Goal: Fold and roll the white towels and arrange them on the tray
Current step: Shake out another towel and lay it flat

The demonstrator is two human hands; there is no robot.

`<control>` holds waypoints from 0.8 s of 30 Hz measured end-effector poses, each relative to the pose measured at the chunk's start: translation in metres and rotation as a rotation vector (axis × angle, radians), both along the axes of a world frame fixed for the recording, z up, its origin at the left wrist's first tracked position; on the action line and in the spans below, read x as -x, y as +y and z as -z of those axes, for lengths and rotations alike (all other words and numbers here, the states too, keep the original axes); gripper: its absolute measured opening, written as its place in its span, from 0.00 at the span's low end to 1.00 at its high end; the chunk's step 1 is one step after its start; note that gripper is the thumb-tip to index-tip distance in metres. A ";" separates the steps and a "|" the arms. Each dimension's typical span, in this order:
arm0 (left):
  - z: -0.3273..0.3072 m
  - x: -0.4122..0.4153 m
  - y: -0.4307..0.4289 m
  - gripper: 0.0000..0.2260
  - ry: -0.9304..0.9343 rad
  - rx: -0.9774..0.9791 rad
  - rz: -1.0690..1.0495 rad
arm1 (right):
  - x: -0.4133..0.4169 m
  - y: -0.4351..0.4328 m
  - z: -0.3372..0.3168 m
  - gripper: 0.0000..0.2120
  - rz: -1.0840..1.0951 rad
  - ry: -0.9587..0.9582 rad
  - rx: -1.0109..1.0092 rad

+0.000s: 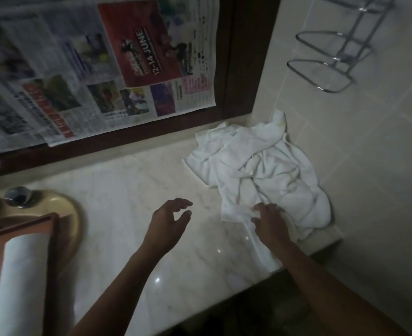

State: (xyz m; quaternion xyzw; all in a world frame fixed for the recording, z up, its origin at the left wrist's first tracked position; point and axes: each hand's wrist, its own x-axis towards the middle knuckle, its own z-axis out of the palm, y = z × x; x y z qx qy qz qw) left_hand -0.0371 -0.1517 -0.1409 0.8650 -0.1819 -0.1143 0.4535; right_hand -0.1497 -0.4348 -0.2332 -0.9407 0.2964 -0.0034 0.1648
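**A:** We count two hands, one tray, one rolled towel lying on it, and one heap of crumpled towels in the far right corner of the counter, against the tiled wall.

**B:** Agreed, though we can't tell how many towels are in that heap, the folds hide it. Our right hand pinches its near edge, fingers curled into the cloth. Our left hand hovers over the marble beside it, loosely curled, gripping nothing.

**A:** The tray is cut off at the left and sits over the sink, so we only see one corner. Newspaper fills the dark wooden frame, mostly blurry.

**B:** And one chrome rack on the wall, two loops showing, top cropped
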 end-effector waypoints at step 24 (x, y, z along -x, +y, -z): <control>-0.022 -0.001 0.002 0.10 0.427 0.378 -0.209 | -0.073 0.012 -0.089 0.23 -0.335 -0.239 -0.144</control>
